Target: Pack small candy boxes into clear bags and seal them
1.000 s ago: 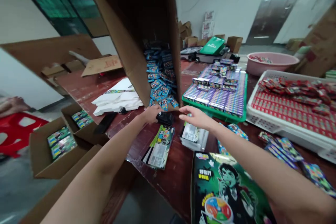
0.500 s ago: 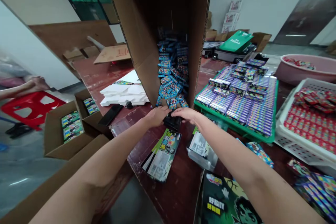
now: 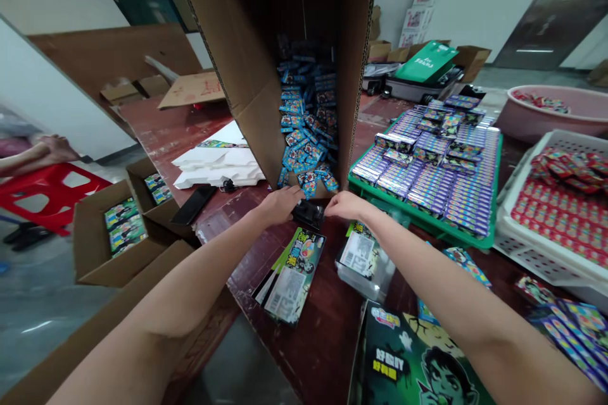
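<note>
A small black shiny object (image 3: 308, 213), perhaps a plastic tray, lies on the table in front of the tall cardboard box (image 3: 259, 101). My left hand (image 3: 281, 204) has its closed fingers on the object's left end. Just past its right end is my right hand (image 3: 349, 205), fingertips pinched; whatever they hold, if anything, is too small to make out. Inside the box is a heap of small blue packets (image 3: 308, 133), a few spilling to its front edge. Nearer me lie fanned printed cards (image 3: 297, 275) and clear plastic cases with a printed card (image 3: 363, 259).
At right stand a green tray of purple packets (image 3: 427, 177), a white basket (image 3: 513, 228) of red packets and a pink tub (image 3: 546, 114). A green printed box (image 3: 408, 354) is in front. White folded sheets (image 3: 218, 164) and a black phone-like slab (image 3: 194, 204) lie left.
My right hand has drawn slightly right, off the black object, its fingers now pinched. My left hand has shifted a little left, and more of the object shows. The whole view has shifted slightly.
</note>
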`<state>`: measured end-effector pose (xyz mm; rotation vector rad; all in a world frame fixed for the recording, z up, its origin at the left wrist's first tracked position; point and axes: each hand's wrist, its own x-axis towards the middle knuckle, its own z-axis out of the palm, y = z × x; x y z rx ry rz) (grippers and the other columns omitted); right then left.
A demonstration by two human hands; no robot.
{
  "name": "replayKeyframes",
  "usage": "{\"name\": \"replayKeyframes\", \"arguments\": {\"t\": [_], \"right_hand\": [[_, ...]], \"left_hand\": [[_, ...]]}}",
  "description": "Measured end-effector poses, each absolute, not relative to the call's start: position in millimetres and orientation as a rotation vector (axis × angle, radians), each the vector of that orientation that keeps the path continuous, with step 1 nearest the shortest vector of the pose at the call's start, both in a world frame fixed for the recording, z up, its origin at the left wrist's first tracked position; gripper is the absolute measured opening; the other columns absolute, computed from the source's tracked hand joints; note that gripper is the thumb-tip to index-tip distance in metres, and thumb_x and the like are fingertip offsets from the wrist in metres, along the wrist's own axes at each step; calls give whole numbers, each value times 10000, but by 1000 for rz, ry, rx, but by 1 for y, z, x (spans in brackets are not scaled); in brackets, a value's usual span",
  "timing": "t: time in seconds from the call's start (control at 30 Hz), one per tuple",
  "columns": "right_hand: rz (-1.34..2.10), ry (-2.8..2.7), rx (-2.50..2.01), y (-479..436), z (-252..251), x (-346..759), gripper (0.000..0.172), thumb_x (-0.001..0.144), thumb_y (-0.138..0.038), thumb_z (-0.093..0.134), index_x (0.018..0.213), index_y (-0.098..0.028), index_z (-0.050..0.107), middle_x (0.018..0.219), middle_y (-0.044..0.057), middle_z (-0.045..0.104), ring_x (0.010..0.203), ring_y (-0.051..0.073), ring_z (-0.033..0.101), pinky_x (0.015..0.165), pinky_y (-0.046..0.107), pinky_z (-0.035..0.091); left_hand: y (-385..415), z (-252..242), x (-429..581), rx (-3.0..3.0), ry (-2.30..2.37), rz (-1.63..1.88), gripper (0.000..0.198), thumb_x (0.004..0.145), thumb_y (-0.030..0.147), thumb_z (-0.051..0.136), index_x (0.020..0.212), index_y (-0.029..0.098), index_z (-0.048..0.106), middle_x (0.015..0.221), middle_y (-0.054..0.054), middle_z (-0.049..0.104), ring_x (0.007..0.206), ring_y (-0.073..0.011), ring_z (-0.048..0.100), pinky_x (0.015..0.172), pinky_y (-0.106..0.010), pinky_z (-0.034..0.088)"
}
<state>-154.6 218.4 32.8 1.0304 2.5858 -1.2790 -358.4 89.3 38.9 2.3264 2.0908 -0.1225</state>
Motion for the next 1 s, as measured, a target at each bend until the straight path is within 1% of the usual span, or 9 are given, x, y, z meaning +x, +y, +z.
{"name": "replayKeyframes", "arguments": {"t": [0.17, 0.3, 0.37, 0.47, 0.6, 0.7, 0.8, 0.9, 1.0], "right_hand": [[-945, 2802, 1240, 203, 46, -155, 302, 968, -353, 640, 1216, -182, 634, 1281, 104, 622, 1108, 235, 631, 940, 444, 549], [-790, 3029, 1327, 198, 91, -113, 191, 963, -248, 609, 1006, -114, 738, 1185, 193, 673, 1221, 335, 557, 1051, 535, 443], [-766, 3096, 1377, 196, 116, -68, 214, 966, -217, 574, 981, -118, 764, 1133, 169, 708, 1211, 334, 564, 1090, 533, 396], [-796, 3222, 1458, 176, 141, 29, 243, 954, -204, 561, 1101, -161, 750, 1099, 39, 734, 1090, 235, 645, 1038, 437, 458], [-887, 3238, 1840, 77, 136, 164, 408, 937, -288, 619, 1338, -209, 628, 988, 3, 734, 919, 182, 678, 902, 393, 542], [-1190, 2956, 2278, -37, 104, 221, 577, 934, -318, 659, 1478, -270, 473, 933, 10, 714, 828, 171, 670, 817, 366, 574], [-1783, 2634, 2447, -137, 53, 231, 531, 950, -301, 651, 1441, -315, 450, 895, 6, 698, 811, 169, 677, 762, 330, 585], [-2324, 2410, 2343, -190, 3, 209, 347, 943, -295, 666, 1252, -317, 509, 897, -5, 704, 829, 155, 681, 753, 296, 580], [-2744, 2101, 2271, -196, -30, 180, 248, 927, -328, 689, 1042, -288, 473, 886, -30, 694, 640, 104, 613, 538, 210, 502]], "left_hand": [[92, 38, -360, 2327, 2122, -123, 618, 661, 128, 769, 1241, 208, 574, 1252, -93, 600, 1151, -272, 604, 1041, -372, 469], [94, 40, -360, 2357, 2094, -125, 598, 665, 145, 767, 1235, 186, 590, 1238, -97, 634, 1158, -248, 622, 1049, -321, 466], [93, 41, -359, 2375, 2070, -104, 554, 691, 164, 731, 1228, 162, 594, 1233, -115, 646, 1168, -251, 626, 1059, -325, 460], [97, 45, -355, 2402, 2038, -45, 493, 769, 301, 665, 1209, 93, 582, 1187, -150, 666, 1150, -299, 632, 1045, -431, 474], [88, 56, -311, 2557, 2068, 231, 826, 846, 691, 500, 1364, 50, 453, 1428, -189, 521, 1366, -419, 447, 1101, -654, 340], [23, 76, -227, 2736, 1849, 518, 779, 918, 653, 488, 1477, 124, 371, 1507, -125, 470, 1425, -343, 413, 1169, -548, 331], [-64, 84, -123, 2796, 1467, 576, 557, 988, 436, 515, 1481, 204, 396, 1478, -102, 530, 1379, -266, 497, 1177, -437, 383], [-122, 62, -51, 2829, 1241, 241, 769, 937, 532, 583, 1563, 222, 261, 1648, -104, 314, 1509, -309, 317, 1217, -491, 317], [-138, 34, -30, 2820, 1286, 55, 986, 837, 575, 706, 1594, 215, 186, 1691, -104, 178, 1548, -347, 197, 1249, -550, 208]]}}
